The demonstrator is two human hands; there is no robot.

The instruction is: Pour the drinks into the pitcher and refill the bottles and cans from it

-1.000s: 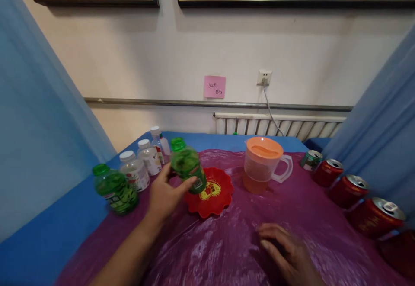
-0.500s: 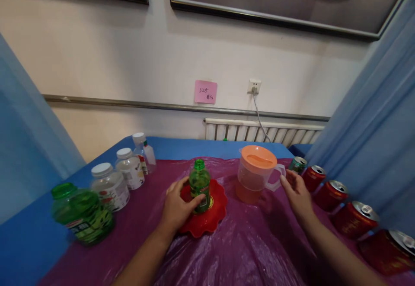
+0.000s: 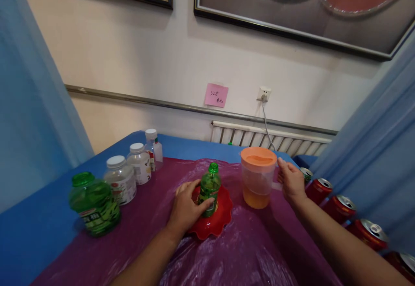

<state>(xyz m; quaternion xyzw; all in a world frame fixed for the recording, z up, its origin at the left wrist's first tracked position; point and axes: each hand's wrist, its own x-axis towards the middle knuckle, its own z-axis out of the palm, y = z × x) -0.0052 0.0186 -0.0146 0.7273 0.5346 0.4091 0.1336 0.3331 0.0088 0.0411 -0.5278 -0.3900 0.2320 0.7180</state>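
Loosely curled left hand [image 3: 187, 206] round bottle [image 3: 209, 187], right hand [image 3: 292, 182] clasping jug handle [image 3: 276, 186]

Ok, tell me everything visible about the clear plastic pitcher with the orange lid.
The clear plastic pitcher is upright, right of the scalloped red dish. Its round orange lid is on, with a curved recess on top. Amber liquid sits in the lower part. The right hand is curled around its translucent handle, mostly hidden. Whether it rests on the purple plastic sheet is unclear.

Indoors here, a room of uncertain kind: blue curtains [image 3: 372, 147] hanging either side of the desk [image 3: 32, 221], framed pictures [image 3: 259, 9] up on the wall [image 3: 113, 52], radiator [image 3: 238, 136] below a socket [image 3: 265, 92]!
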